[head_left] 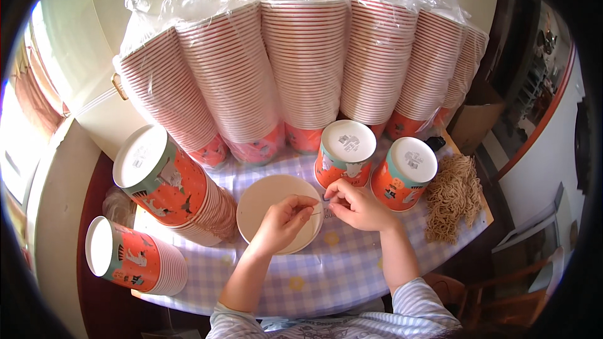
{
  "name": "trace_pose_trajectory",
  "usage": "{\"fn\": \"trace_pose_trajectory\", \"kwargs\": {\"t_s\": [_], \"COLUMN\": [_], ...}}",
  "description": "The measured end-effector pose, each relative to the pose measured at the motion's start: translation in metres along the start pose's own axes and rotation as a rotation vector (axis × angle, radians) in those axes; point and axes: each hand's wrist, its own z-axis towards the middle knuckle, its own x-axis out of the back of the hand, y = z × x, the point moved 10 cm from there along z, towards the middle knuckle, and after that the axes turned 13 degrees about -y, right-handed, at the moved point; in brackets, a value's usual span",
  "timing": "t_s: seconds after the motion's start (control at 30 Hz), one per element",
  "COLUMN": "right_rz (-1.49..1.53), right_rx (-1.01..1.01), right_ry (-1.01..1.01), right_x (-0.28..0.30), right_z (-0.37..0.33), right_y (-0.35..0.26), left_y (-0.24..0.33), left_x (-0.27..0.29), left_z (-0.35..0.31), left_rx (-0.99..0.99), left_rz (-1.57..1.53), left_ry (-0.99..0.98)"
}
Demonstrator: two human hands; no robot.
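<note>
Over the rim of an open white paper bucket (252,196), my two hands come close together. My left hand (284,223) has its fingers pinched, and a short thin strand (316,213) sticks out from the fingertips. Just to its right, my right hand (361,207) also has thumb and finger pinched; whatever lies between them is too small to make out. Two orange paper buckets stand upside down beyond my right hand: one bucket (347,166) further back, another bucket (402,179) nearer the right. A heap of beige cords (453,198) lies at the table's right side.
Tall stacks of nested paper buckets (304,63) in clear plastic bags line the back. At the left are two more stacks, one larger (179,185) and one lower stack (141,260) at the edge. A checked cloth (314,282) covers the table. A cardboard box (474,125) stands behind at right.
</note>
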Motion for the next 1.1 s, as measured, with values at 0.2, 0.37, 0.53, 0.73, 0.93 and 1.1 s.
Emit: {"fn": "trace_pose_trajectory", "kwargs": {"t_s": [0.2,0.37,0.53,0.73,0.93,1.1], "right_rz": [0.079,0.045,-0.06,-0.313,-0.431,-0.446], "right_rx": [0.128,0.211,0.351,0.267,0.29,0.294], "right_ry": [0.041,0.057,0.047,0.318,0.281,0.294], "right_x": [0.003,0.002,0.005,0.021,0.011,0.012], "right_z": [-0.007,-0.005,-0.011,-0.02,-0.012,-0.012], "right_y": [-0.021,-0.032,-0.042,-0.05,-0.041,-0.049], "left_y": [0.005,0.008,0.013,0.003,0.003,0.006], "left_x": [0.003,-0.01,-0.013,-0.005,-0.006,-0.005], "left_z": [-0.002,-0.001,-0.001,-0.003,-0.001,0.0], "left_rx": [-0.099,-0.11,-0.077,-0.067,-0.067,-0.079], "left_rz": [-0.081,0.125,0.221,0.042,-0.055,-0.066], "left_ry": [0.068,0.008,0.006,0.007,-0.024,-0.032]}}
